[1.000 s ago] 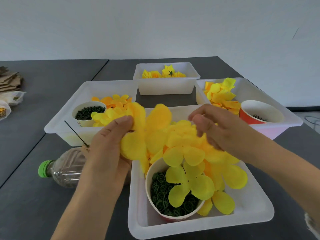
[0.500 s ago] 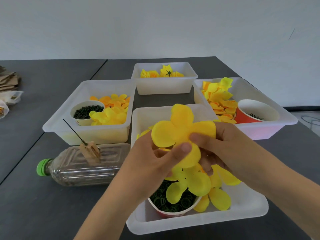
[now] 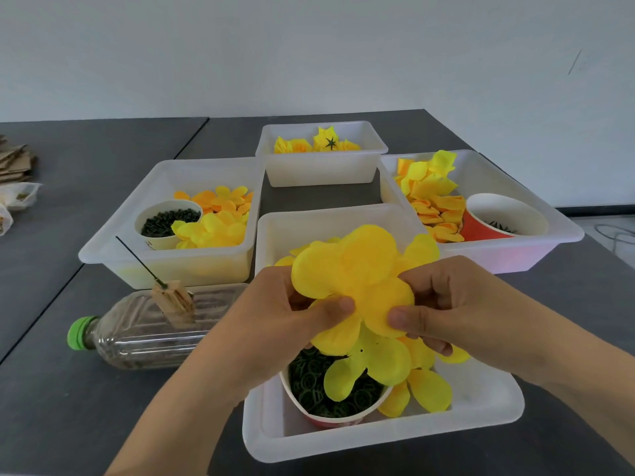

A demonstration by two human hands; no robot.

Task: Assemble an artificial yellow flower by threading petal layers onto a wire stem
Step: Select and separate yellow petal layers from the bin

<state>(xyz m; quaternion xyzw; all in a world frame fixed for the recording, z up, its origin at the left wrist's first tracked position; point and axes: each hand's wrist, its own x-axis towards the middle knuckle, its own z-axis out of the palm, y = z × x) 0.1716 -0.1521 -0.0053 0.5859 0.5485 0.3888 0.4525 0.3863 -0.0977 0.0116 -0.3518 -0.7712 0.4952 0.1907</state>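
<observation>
Left hand: I see my left hand [image 3: 275, 314] pinching the near-left edge of the yellow petal layer [image 3: 357, 280], thumb on top, fingers curled behind.
Right hand: my right hand [image 3: 446, 307] pinches the same layer at its near-right edge, thumb on top.
Petal layer: held up between both hands, above the near tray [image 3: 343, 441], its far petals just short of the tray's far wall.
Below: a cup of green rings [image 3: 330, 389] and loose yellow petals [image 3: 422, 383] sit in that tray.
Wire stem: the dark wire [image 3: 137, 257] stands tilted in a block on the clear bottle [image 3: 147, 328], left of my hands, well apart.
Open room: bare dark table [image 3: 68, 407] lies near left of the bottle; the left tray [image 3: 117, 249], far tray [image 3: 323, 173] and right tray [image 3: 549, 249] crowd the far side.
</observation>
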